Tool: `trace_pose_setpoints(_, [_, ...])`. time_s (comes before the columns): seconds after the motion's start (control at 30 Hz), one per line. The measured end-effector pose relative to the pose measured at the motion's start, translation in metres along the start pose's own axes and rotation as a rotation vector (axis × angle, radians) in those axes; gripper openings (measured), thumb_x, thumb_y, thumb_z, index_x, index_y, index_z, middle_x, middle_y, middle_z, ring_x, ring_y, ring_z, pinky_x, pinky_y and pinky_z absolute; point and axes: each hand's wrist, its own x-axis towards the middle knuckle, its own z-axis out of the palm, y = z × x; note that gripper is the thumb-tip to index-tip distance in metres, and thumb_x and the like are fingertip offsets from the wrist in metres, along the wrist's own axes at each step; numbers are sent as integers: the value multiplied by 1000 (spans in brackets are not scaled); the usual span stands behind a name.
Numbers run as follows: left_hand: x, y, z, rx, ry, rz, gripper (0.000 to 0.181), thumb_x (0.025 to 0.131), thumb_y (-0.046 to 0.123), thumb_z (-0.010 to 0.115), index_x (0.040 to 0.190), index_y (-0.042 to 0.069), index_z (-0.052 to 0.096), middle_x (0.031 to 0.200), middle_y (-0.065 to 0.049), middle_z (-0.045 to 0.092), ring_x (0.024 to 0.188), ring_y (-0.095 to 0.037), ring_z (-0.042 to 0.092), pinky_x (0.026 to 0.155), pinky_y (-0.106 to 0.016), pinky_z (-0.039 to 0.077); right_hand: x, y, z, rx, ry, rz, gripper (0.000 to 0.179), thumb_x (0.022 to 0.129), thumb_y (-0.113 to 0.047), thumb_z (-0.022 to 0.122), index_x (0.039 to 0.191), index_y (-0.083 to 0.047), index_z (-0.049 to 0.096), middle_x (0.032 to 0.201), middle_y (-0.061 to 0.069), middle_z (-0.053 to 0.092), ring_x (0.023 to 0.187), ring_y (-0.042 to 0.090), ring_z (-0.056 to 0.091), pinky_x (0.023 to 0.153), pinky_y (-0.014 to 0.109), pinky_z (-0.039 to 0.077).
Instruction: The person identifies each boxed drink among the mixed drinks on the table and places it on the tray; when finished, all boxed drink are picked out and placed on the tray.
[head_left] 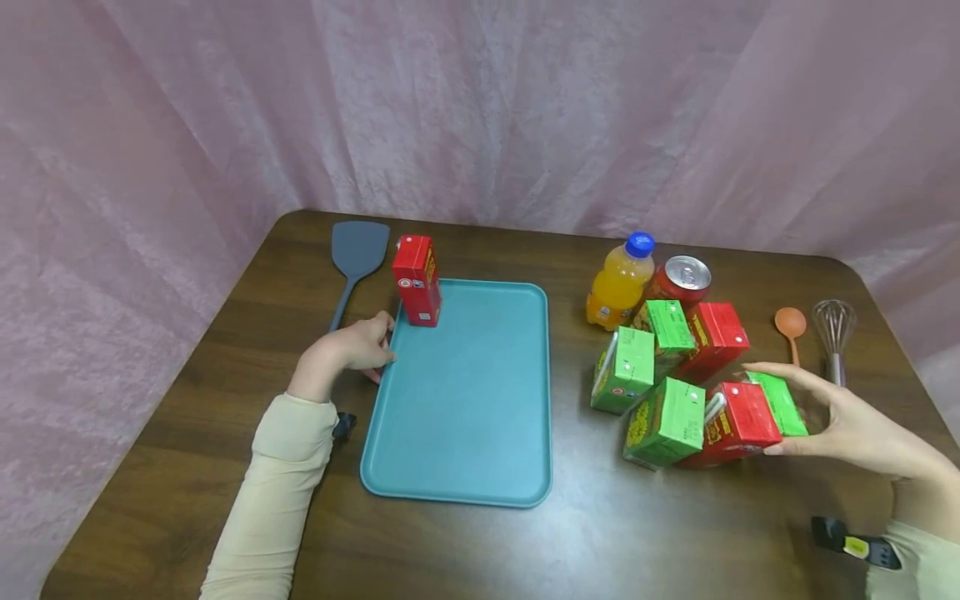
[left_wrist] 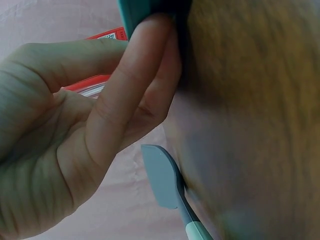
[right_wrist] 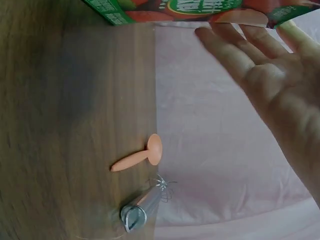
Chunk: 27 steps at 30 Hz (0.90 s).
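At the left rim of the teal tray (head_left: 472, 400), my left hand (head_left: 360, 346) pinches the edge between thumb and fingers; the left wrist view shows the fingertips (left_wrist: 155, 35) against it. A red drink carton (head_left: 418, 283) stands upright at the tray's top left corner, just beyond that hand. On the right, my right hand (head_left: 832, 412) grips a green drink carton (head_left: 780, 404) with thumb and fingers on opposite sides. In the right wrist view the carton (right_wrist: 200, 11) shows red fruit pictures. A red carton (head_left: 742, 421) stands close against it on the left.
Several more cartons, including a green one (head_left: 667, 425), stand left of the right hand. Behind them are an orange drink bottle (head_left: 618, 287) and a red can (head_left: 682, 279). An orange spoon (head_left: 791, 323) and whisk (head_left: 834, 333) lie far right; a grey spatula (head_left: 358, 250) lies far left.
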Motion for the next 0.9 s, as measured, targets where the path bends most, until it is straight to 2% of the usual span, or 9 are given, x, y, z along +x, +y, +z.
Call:
trace_pose_setpoints(0.2, [1,2,0,7,4,5,48,91,7,55,129,-4,28,84,-15,49,59,-17,64,62,-28,53,-6,-1,2,-11,73,26,80,72,15,69,140,0,31,115,-2,60,92,14,67,66,30,55])
trace_pose_setpoints(0.33, [2,2,2,1,5,9,47,91,6,54,129,-4,28,86,-15,49,59,-18,63,61,-29,54,-12,-9,3,-107,161,102,80,70,9,74,140,-4,36,111,-8,63,86,15,68,63,29,54])
trace_pose_setpoints(0.47, [2,3,3,-9,2,9,47,91,5,55,129,-4,28,87,-16,50,60,-18,63,62,-29,54,-19,-17,3,-203,280,96,83,65,11,78,138,-5,41,114,-13,60,83,7,67,61,23,53])
trace_pose_setpoints(0.63, [2,4,4,-24,-4,24,46,90,4,54,128,-5,28,85,-16,51,59,-18,63,61,-30,54,-29,-22,-3,-208,454,-13,90,55,25,74,135,0,43,114,-13,58,83,-4,64,60,13,50])
trace_pose_setpoints(0.7, [2,4,4,-22,-5,28,46,90,4,53,128,-6,28,84,-15,51,59,-18,63,61,-29,54,-30,-23,-7,-117,480,-109,91,52,32,69,135,5,41,115,-9,59,83,-3,65,58,13,51])
trace_pose_setpoints(0.73, [2,4,4,-23,-7,29,46,90,4,53,128,-6,28,84,-15,50,59,-18,63,62,-29,54,-31,-25,-8,-120,511,-141,92,51,34,68,135,6,41,114,-8,59,84,-4,64,59,12,50])
trace_pose_setpoints(0.8, [2,3,4,-22,-10,27,47,91,4,53,129,-6,28,83,-15,50,59,-18,63,63,-29,54,-30,-26,-11,-14,526,-246,91,50,37,64,134,12,39,111,-4,61,85,0,65,61,12,51])
trace_pose_setpoints(0.87, [1,1,3,-21,-9,23,47,91,5,53,129,-6,27,84,-15,49,59,-17,63,63,-29,53,-28,-28,-14,120,524,-337,87,52,38,63,133,16,37,111,2,62,90,5,66,65,13,52])
trace_pose_setpoints(0.9, [1,0,3,-22,-6,22,47,91,5,53,129,-6,27,84,-15,48,59,-18,63,63,-29,54,-27,-30,-16,142,533,-371,85,55,35,65,132,17,36,114,3,62,92,6,65,67,13,52])
